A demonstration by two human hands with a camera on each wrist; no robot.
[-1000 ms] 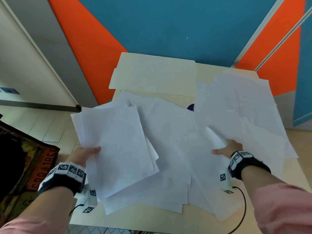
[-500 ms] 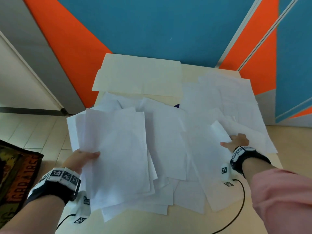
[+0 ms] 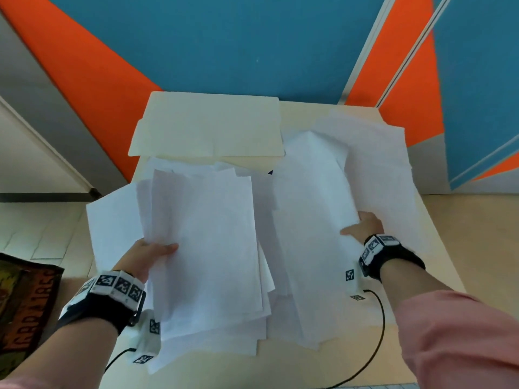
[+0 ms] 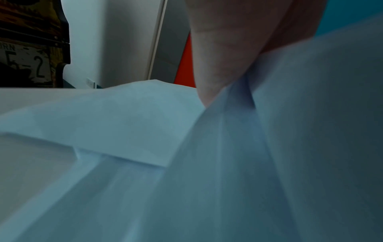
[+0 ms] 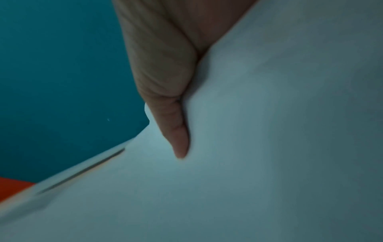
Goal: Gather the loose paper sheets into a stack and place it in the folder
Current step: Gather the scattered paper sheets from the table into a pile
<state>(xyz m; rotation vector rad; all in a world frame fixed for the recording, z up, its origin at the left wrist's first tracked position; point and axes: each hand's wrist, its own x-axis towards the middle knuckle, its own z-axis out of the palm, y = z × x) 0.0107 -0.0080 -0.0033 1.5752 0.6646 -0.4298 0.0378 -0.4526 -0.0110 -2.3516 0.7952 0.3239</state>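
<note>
White paper sheets cover most of the table. My left hand [image 3: 153, 252] grips a bundle of several sheets [image 3: 202, 242] at its near left edge, thumb on top, the bundle lifted and fanned. My right hand [image 3: 362, 228] pinches the right edge of another group of sheets [image 3: 311, 220], raised over the pile, thumb on top; the other fingers are hidden beneath. In the right wrist view the thumb [image 5: 176, 131] presses into the paper [image 5: 269, 147]. A cream folder [image 3: 207, 127] lies flat at the back left of the table, with no sheets on it.
More loose sheets [image 3: 373, 153] lie at the back right of the pale table [image 3: 438, 265]. A blue and orange wall stands right behind the table. A black cable [image 3: 379, 332] trails from my right wrist. Tiled floor and a dark patterned object [image 3: 25, 304] are to the left.
My right hand has lifted its sheets higher and pulled them toward the middle. My left hand's bundle has turned more upright. The camera has swung left.
</note>
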